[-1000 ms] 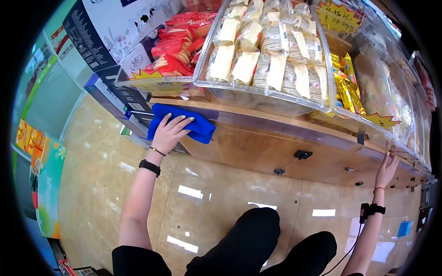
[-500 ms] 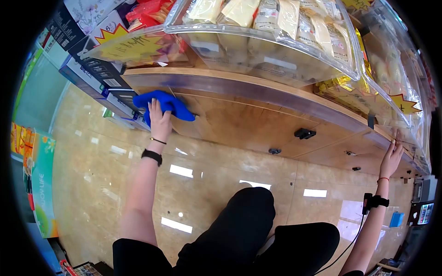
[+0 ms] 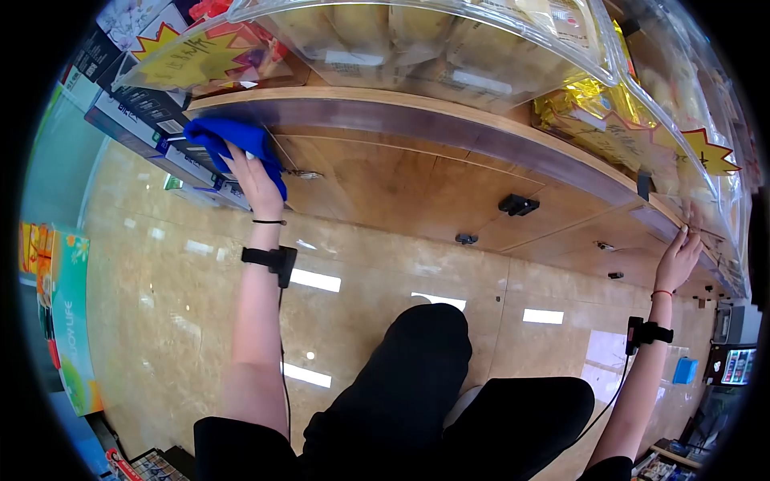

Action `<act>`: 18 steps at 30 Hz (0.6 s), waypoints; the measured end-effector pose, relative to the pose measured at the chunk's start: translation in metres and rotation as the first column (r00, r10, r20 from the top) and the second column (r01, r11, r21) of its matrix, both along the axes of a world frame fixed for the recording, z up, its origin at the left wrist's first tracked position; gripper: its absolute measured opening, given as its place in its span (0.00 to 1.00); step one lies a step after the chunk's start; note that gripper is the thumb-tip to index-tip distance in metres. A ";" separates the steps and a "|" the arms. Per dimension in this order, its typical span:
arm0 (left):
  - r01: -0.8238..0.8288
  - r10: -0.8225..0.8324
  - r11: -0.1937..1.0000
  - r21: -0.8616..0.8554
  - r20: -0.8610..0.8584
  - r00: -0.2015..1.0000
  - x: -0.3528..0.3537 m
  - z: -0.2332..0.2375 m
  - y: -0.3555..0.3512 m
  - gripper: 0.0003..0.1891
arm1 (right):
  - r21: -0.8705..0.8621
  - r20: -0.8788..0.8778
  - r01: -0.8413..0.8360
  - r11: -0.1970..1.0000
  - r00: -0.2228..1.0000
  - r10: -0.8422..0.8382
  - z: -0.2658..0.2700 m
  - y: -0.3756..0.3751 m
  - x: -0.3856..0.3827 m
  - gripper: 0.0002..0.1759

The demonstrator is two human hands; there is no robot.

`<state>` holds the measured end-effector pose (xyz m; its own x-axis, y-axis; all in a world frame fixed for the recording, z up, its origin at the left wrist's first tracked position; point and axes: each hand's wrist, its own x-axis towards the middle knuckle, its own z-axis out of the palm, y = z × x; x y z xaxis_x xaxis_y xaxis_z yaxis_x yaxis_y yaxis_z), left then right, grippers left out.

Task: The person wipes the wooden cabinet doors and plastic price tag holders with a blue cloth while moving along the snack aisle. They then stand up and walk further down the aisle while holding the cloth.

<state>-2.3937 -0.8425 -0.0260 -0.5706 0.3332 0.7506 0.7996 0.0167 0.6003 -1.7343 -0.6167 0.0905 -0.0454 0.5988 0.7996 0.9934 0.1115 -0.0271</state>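
My left hand presses a blue cloth against the left end of the wooden cabinet front, just under the ledge strip. Its fingers lie over the cloth, which bunches up around them. Far to the right, my right hand rests with outstretched fingers on the edge strip of the shelf, holding no loose object. Dark bands circle both wrists, and a cable hangs from each one.
Clear plastic bins of wrapped snacks stand on the shelf above. Stacked boxes are beside the cabinet's left end. Black catches stick out from the cabinet front. A green carton stands on the left of the shiny tiled floor.
My left hand and the cloth have shifted left along the cabinet, the wrist turning. The view has tilted slightly. My right hand stays at the shelf edge.
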 end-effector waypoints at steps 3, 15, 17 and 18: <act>-0.047 0.031 0.998 0.037 0.354 0.935 0.015 -0.048 0.008 0.32 | 0.004 -0.017 0.002 1.000 1.000 -0.002 0.001 -0.003 -0.005 0.23; 0.089 -0.679 0.731 0.676 0.710 0.185 0.010 -0.057 -0.004 0.29 | 0.034 0.009 0.022 0.999 1.000 -0.022 -0.004 0.003 0.002 0.21; 0.195 -0.642 0.762 0.617 0.686 0.342 0.015 -0.029 -0.013 0.34 | 0.025 0.003 0.006 1.000 1.000 -0.006 -0.003 0.002 0.002 0.21; 0.200 -0.535 0.836 0.510 0.679 0.502 0.016 -0.033 -0.009 0.35 | 0.021 0.003 -0.002 1.000 1.000 0.002 -0.002 0.002 0.002 0.21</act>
